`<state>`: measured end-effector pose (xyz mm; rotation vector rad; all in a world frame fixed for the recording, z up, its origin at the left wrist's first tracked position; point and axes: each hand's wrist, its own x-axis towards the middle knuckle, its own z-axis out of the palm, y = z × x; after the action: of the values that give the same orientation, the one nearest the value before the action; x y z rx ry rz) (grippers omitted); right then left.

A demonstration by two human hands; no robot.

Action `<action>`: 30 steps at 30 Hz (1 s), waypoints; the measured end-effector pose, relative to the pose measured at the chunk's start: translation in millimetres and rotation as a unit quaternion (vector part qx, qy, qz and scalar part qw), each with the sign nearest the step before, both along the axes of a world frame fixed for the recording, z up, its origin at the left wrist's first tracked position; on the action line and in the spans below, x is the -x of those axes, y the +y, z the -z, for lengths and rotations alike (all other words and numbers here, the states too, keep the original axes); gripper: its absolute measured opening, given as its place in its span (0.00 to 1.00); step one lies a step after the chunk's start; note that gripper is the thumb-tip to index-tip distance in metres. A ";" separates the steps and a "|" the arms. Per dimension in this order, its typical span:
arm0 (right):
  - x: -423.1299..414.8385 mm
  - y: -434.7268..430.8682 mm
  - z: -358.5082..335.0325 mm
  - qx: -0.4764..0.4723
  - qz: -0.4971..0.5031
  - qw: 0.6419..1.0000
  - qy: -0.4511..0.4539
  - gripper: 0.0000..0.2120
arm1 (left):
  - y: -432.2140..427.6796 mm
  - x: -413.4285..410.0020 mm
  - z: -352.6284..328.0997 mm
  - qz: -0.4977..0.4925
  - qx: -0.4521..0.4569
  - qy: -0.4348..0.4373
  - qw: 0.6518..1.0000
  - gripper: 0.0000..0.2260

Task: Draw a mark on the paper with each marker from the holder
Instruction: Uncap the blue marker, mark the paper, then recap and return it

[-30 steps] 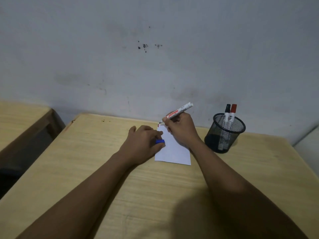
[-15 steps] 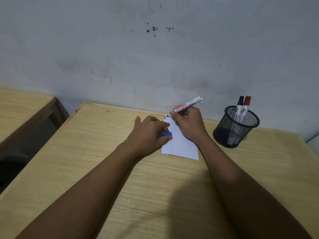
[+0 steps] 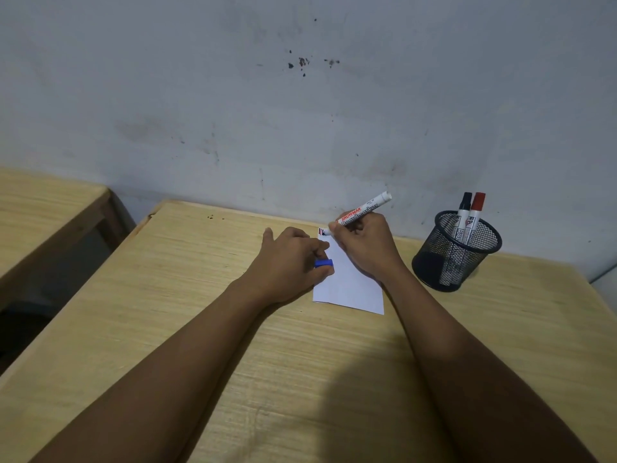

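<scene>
A small white paper lies on the wooden table, with short marks at its far left corner. My right hand grips an uncapped white board marker, its tip touching that corner. My left hand rests on the paper's left edge and pinches a blue marker cap. At the right stands a black mesh holder with a black-capped marker and a red-capped marker upright in it.
A stained grey wall rises just behind the table's far edge. A second wooden table stands to the left across a dark gap. A pale surface shows at the far right edge.
The hands, paper and marker keep their pose; the marker tip stays at the paper's far corner. The camera view has shifted, so everything sits slightly differently in the frame.
</scene>
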<state>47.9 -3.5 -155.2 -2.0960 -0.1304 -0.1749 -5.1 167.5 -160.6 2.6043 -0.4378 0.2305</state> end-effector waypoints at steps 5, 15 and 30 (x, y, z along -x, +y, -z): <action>1.4 1.2 -0.8 -0.020 0.003 1.000 0.004 0.12 | 0.2 -0.5 0.3 0.000 -0.003 0.006 1.000 0.15; 38.4 -13.5 -73.2 -0.222 -0.013 0.975 -0.021 0.03 | -0.7 14.2 -15.1 0.005 0.035 0.011 0.999 0.10; 164.5 -94.1 -212.5 -0.234 -0.006 0.965 -0.118 0.07 | -66.8 96.3 -192.7 0.023 0.221 -0.151 0.963 0.09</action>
<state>-116.6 -97.6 57.3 -1.5981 -0.2206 -0.4077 -101.4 100.7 32.1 2.1229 -0.4854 0.6381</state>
